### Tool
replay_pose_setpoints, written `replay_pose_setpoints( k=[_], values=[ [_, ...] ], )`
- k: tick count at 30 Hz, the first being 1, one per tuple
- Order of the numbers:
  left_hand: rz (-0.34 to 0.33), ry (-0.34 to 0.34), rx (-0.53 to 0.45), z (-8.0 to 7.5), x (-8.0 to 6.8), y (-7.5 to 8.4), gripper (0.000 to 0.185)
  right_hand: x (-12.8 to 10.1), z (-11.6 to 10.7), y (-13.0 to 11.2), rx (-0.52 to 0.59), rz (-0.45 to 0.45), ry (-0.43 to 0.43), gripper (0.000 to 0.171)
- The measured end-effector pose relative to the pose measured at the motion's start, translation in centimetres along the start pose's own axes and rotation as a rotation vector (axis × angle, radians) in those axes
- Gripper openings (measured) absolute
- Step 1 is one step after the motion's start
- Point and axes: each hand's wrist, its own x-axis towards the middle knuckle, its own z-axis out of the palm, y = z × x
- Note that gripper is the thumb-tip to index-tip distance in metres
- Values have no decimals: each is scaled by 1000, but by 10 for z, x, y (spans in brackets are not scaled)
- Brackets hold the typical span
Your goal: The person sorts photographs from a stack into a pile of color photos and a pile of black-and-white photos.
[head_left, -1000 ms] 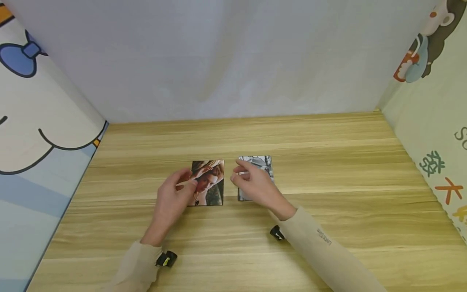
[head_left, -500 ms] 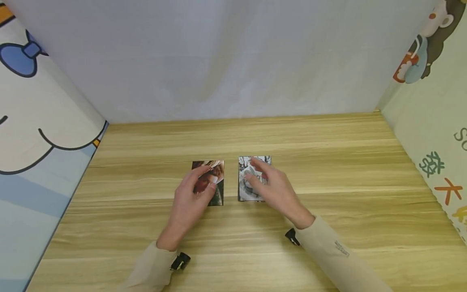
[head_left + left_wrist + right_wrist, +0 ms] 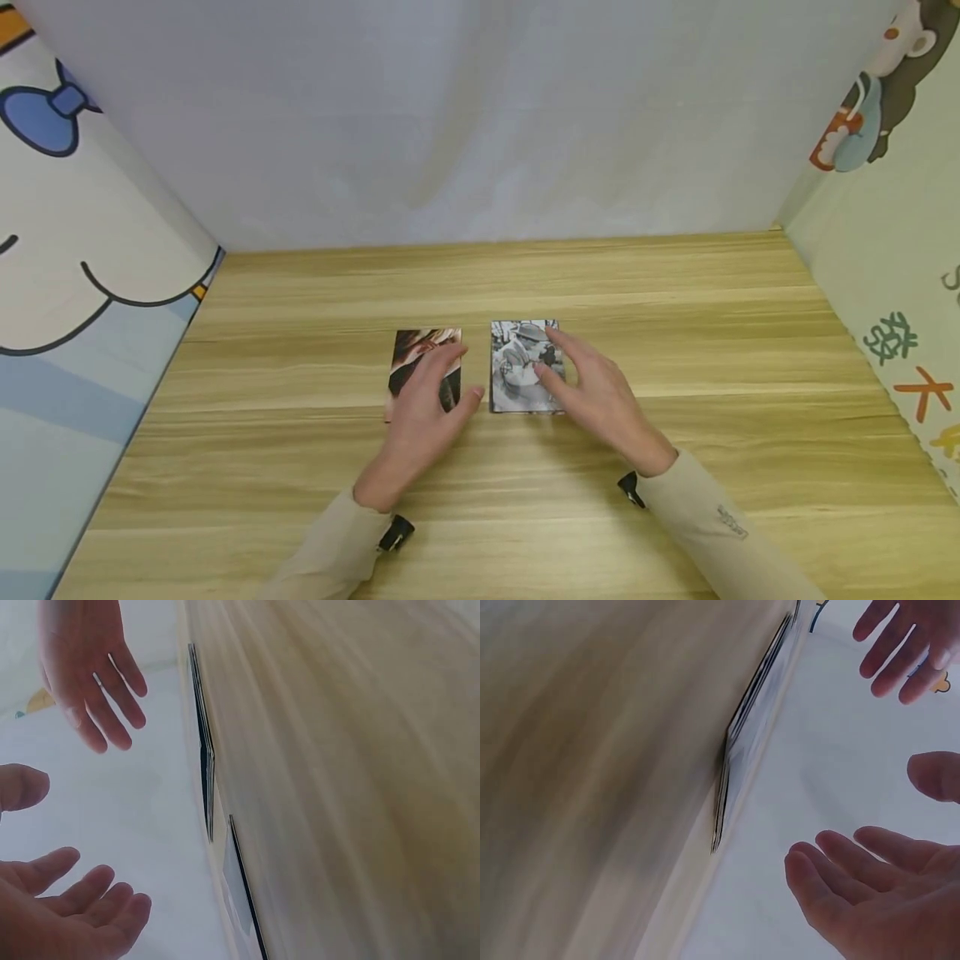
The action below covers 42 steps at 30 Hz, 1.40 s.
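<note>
Two picture cards lie side by side on the wooden table. On the left is a colour photo card (image 3: 405, 358), partly covered in the head view by my left hand (image 3: 423, 412). The black-and-white card (image 3: 517, 387) on the right shows several thin layers at its edge in the right wrist view, like a small stack (image 3: 754, 697). My right hand (image 3: 603, 400) hovers over its right side, thumb and fingers apart. Both wrist views show the hands raised off the tabletop with relaxed fingers and nothing in them.
The wood-grain table (image 3: 675, 333) reaches back to a pale wall (image 3: 480, 125). Printed panels with cartoon figures stand at the left (image 3: 112, 208) and right (image 3: 877, 250). A black wrist strap piece (image 3: 396, 533) shows at the left sleeve.
Both hands have shifted to the right, the left across the colour card and the right off the middle of the black-and-white one. Their fingers have spread wider. The cards have stayed put.
</note>
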Motion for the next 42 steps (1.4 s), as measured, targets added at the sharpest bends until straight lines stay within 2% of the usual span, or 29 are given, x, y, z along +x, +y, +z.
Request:
replay_pose_setpoints(
  k=[9, 16, 28, 42],
  values=[
    [-86, -152, 30, 7, 6, 11, 73, -2, -9, 11, -64, 5, -44, 68],
    [-102, -227, 93, 13, 8, 10, 76, -3, -10, 17, -109, 14, -82, 71],
    [-89, -290, 126, 22, 18, 10, 76, -1, -14, 23, -111, 34, -129, 70],
    [-150, -357, 132, 27, 26, 11, 75, 3, -14, 22, -104, 63, -190, 66]
  ],
)
